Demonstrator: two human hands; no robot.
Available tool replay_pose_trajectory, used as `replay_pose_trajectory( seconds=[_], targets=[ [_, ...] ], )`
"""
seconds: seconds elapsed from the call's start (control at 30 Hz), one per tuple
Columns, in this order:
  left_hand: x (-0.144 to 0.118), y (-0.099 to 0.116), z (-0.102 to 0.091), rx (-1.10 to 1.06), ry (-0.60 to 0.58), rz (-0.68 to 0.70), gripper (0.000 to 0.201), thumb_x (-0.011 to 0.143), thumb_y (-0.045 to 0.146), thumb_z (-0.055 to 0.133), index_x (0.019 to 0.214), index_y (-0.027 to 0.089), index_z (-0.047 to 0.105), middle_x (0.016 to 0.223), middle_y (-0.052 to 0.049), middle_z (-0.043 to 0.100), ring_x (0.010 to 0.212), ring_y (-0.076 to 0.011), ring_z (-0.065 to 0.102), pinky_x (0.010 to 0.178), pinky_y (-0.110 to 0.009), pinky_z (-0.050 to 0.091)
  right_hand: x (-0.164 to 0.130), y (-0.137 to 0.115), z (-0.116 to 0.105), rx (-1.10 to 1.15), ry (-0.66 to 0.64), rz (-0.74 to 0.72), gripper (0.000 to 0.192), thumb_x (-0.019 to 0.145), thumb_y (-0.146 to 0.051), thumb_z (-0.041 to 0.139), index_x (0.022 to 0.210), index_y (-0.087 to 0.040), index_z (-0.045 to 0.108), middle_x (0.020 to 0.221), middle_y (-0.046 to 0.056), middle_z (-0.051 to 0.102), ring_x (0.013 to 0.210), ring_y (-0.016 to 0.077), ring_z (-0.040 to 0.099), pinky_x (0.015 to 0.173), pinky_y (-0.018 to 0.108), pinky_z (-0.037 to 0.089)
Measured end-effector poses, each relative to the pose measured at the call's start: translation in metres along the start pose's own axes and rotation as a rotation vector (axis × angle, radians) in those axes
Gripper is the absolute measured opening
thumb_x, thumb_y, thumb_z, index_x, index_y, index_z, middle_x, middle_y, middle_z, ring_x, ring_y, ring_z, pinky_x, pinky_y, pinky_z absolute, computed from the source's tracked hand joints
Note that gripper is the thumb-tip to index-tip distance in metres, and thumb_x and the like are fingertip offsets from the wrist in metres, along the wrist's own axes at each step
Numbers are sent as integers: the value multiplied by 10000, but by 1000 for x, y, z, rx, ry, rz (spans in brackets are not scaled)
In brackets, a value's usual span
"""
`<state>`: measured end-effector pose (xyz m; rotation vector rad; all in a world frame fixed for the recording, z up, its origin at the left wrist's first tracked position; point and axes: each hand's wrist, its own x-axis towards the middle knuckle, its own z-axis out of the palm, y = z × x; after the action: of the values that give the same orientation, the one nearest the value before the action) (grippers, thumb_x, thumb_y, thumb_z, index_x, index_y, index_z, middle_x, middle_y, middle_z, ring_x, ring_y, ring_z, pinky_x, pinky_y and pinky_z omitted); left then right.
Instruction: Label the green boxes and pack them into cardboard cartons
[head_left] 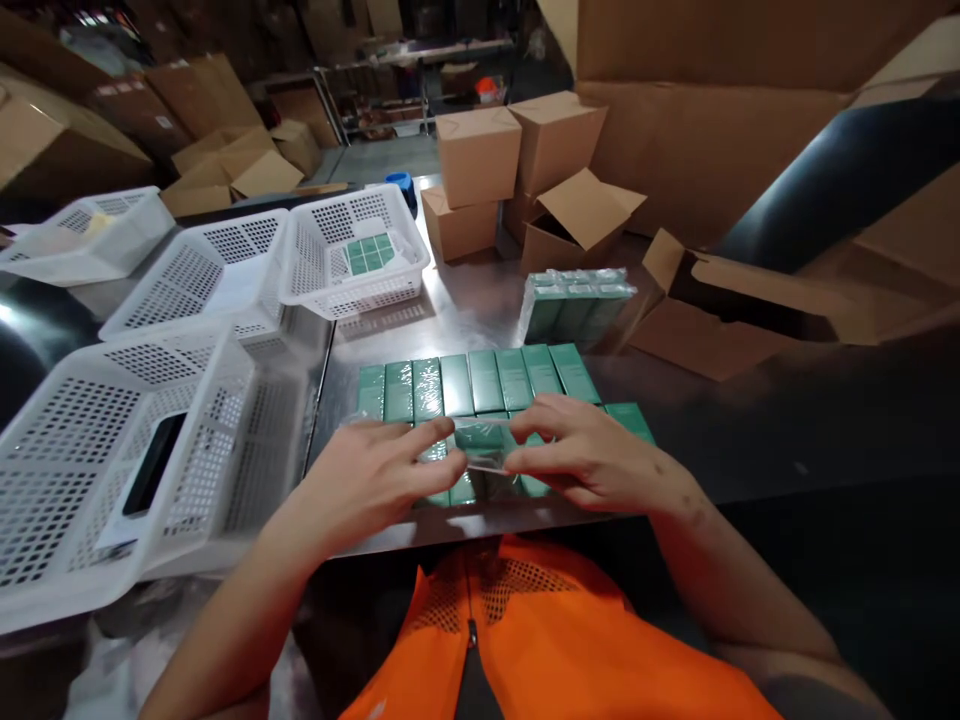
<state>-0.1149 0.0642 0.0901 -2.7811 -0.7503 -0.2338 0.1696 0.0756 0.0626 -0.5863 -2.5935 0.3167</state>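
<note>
Between my hands is a small clear plastic sleeve or bag (484, 448), stretched sideways over the green boxes. My left hand (379, 465) pinches its left end between thumb and fingers. At its right end, the thumb and fingers of my right hand (589, 455) are closed on it. Rows of small green boxes (486, 382) lie side by side beneath, some under shiny clear wrap; my hands hide part of the front row. One more green box (631, 420) shows past my right hand. Whether anything is inside the plastic I cannot tell.
Behind the rows stands a plastic-wrapped pack of green boxes (574, 308). White baskets (356, 205) line the left, one holding green boxes, another a dark flat object (154, 465). Open cartons (727, 310) and stacked cardboard boxes (478, 160) stand at the back and right of the metal table (480, 290).
</note>
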Motion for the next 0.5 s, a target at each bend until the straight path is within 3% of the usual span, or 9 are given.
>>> replay_pose_trajectory(
  seconds=[0.13,0.3,0.5],
  targets=[
    [-1,2,5,29,-25,-13,343,798,30,566,1022,286,606,1250,-26,672,681,-150,652,526,-274,415,-1,5,5,28,-19,43,256,972,-149,473,1047,-241,700,1056,68,611,825,174,482,747,312,389],
    [3,5,26,83,-124,-81,359,808,25,578,1048,287,628,1309,-53,634,563,-131,608,475,-260,373,-1,21,16,192,-22,120,120,949,-202,593,996,-216,703,1139,77,585,937,184,532,845,332,448],
    [11,5,44,-107,-151,-268,295,867,124,537,1091,281,649,1294,-96,586,584,-117,599,416,-206,287,2,36,32,401,75,132,54,922,-204,654,948,-174,691,1082,72,534,978,158,566,867,284,483]
  ],
)
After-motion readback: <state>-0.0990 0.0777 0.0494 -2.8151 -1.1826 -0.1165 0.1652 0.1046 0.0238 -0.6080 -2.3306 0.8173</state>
